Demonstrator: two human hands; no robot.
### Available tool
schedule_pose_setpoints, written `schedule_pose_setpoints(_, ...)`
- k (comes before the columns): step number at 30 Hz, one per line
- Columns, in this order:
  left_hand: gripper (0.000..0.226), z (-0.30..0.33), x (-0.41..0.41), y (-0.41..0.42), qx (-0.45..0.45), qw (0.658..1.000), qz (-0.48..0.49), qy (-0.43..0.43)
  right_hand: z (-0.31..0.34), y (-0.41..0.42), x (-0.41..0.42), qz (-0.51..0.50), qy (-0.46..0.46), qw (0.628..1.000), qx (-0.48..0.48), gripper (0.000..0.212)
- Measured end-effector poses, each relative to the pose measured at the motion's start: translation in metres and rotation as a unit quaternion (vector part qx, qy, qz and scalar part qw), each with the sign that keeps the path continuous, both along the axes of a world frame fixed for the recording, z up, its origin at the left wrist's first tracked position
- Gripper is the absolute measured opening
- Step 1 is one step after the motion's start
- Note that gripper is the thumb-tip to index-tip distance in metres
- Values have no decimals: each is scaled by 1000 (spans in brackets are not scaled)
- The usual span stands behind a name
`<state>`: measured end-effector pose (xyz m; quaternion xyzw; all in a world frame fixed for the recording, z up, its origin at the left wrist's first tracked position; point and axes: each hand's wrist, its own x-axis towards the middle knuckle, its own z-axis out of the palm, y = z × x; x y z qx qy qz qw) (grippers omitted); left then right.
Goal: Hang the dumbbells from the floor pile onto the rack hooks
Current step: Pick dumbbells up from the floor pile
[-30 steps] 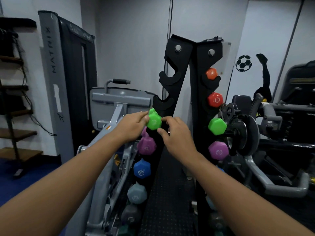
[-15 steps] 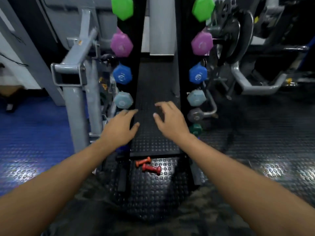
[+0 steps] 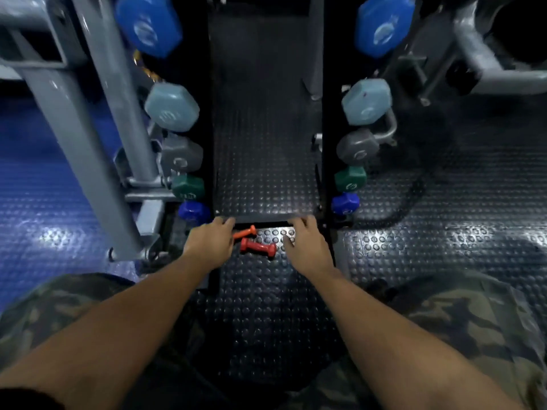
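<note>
Reaching: both hands are low by the floor, going for the little dumbbells in front of the rack (image 3: 207, 119).
Left hand (image 3: 208, 245): its grip is loose and holds nothing; its fingertips (image 3: 226, 224) are just beside the orange dumbbell (image 3: 244, 232).
Right hand (image 3: 307, 247): spread wide, holds nothing; it is just to the right of the red dumbbell (image 3: 258, 247).
Which way: both dumbbells lie between the two hands, flat on the floor (image 3: 260, 306).
Long way: each one lies mostly side to side; the orange one tips up at its right end.
Nearer hand: left for orange, I think; red sits about midway.
Count on floor: two dumbbells.
Count on rack: six heads show down each side, twelve in all.
Hands: two.
</note>
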<state>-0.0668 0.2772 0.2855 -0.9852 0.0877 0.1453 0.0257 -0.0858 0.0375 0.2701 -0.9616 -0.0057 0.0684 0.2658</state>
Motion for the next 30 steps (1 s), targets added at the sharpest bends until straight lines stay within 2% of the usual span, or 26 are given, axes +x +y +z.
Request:
schedule_pose_setpoints(7, 54, -98, 35, -20, 7, 997, 22, 77, -102, 5, 30, -4, 110, 994, 3, 38)
schedule_pose_setpoints(11, 47, -144, 62, -27, 1, 996, 30, 85, -148, 10, 51, 39, 130, 991, -18, 47)
schedule_pose_setpoints(15, 48, -181, 76, -22, -38, 993, 58, 94, -184, 17, 70, 32, 127, 991, 22, 42)
schedule_pose_setpoints(19, 63, -220, 85, -21, -43, 986, 80, 140, -220, 22, 86, -11, 146, 988, 58, 44)
schedule_pose_setpoints(23, 82, -250, 96, -27, -50, 966, 120, 223, -246, 27, 99, -13, 213, 977, 20, 49)
schedule_pose_setpoints(27, 83, -264, 101, -37, -60, 956, 123, 258, -268, 42, 103, 0, 204, 979, 23, 45)
schedule_pose_setpoints(30, 83, -283, 115, -35, -49, 948, 129, 287, -287, 46, 109, 8, 215, 976, 15, 51)
